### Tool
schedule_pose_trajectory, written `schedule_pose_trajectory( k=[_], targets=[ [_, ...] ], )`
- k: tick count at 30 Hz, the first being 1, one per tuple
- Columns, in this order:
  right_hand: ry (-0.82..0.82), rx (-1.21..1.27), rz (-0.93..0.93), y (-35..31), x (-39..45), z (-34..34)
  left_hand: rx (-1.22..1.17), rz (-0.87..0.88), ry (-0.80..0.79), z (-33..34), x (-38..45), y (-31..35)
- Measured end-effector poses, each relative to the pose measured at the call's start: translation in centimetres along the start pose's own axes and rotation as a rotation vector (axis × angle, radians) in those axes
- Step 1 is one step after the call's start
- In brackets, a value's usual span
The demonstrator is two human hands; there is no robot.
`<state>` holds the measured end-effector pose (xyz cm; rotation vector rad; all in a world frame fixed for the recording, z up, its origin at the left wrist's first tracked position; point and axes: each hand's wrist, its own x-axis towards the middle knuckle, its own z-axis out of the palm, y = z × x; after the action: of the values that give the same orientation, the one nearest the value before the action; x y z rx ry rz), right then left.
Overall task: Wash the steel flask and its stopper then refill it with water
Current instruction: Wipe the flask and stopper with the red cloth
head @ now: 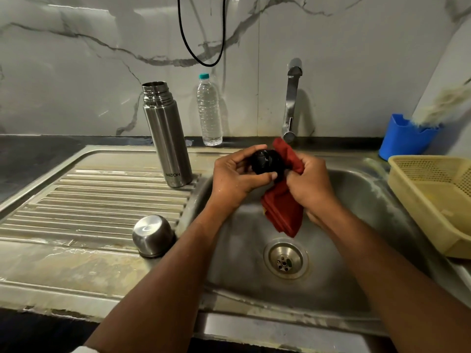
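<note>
Over the sink, left hand fingers clasp the black stopper steady while right hand fingers pinch the red cloth against it for wiping.

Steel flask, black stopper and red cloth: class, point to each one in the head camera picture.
steel flask [167, 138]: head view, middle of its upright body on the drainboard.
black stopper [265, 163]: head view, its rounded side, held in the left hand.
red cloth [283, 210]: head view, the folds hanging below the right hand.
</note>
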<state>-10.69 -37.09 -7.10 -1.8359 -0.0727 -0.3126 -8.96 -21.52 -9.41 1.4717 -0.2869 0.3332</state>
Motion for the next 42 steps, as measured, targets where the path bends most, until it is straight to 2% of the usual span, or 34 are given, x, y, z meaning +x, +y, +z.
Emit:
schedule_pose_trajectory(
  k=[3,5,6,8,10,12,14,18,21,23,25,26,28,31,33,38,42],
  targets=[
    [0.022,0.192,0.179,-0.2,-0.1,-0.3,-0.072,-0.040,-0.029,0.1,0.1,-0.3],
    [0.155,0.174,0.151,-0.1,0.0,-0.1,-0.077,-0.054,-0.037,0.2,0.1,-0.7],
    [0.224,0.090,0.073,0.0,0.0,0.0,-0.077,-0.061,-0.037,0.1,0.1,-0.8],
    [0.278,-0.151,-0.207,-0.1,-0.4,-0.1,-0.070,-0.069,-0.022,0.1,0.2,-1.0],
    [0.148,-0.361,-0.489,0.5,-0.8,0.4,-0.044,-0.053,0.003,0.1,0.3,-1.0],
    [-0.032,-0.461,-0.584,1.0,-1.0,1.0,-0.002,-0.023,0.045,-0.3,0.5,-1.1],
    [-0.085,-0.440,-0.575,1.1,-0.8,1.2,-0.025,-0.027,0.090,-0.7,0.5,-1.1],
    [-0.035,-0.347,-0.539,0.4,-1.3,1.5,-0.154,-0.125,0.147,-0.3,0.3,-0.4],
    [0.044,-0.200,-0.358,-0.5,-1.1,1.1,-0.241,-0.223,0.050,0.2,0.0,0.1],
    [0.041,-0.022,-0.161,-0.7,-0.4,0.4,-0.262,-0.251,-0.008,0.2,0.1,0.3],
    [0.016,0.194,0.036,-0.7,0.2,0.0,-0.256,-0.255,-0.009,0.3,0.3,0.2],
    [0.016,0.243,0.074,-0.7,0.1,0.0,-0.234,-0.252,0.013,0.3,0.4,0.1],
    [0.017,0.175,-0.007,-0.6,-0.5,0.5,-0.206,-0.223,0.062,-0.1,0.6,0.0],
    [0.006,-0.120,-0.237,-0.4,-1.5,0.9,-0.236,-0.190,0.133,-1.0,0.6,0.2],
    [0.012,-0.233,-0.322,0.0,-1.1,0.7,-0.205,-0.173,0.115,-1.2,0.4,0.5],
    [0.023,-0.278,-0.224,0.3,-0.2,-0.3,0.042,-0.115,-0.032,-0.2,0.1,-0.1],
    [-0.096,-0.389,-0.498,-0.1,-1.0,0.0,0.147,-0.019,0.070,-0.4,0.2,-0.6]
  ],
)
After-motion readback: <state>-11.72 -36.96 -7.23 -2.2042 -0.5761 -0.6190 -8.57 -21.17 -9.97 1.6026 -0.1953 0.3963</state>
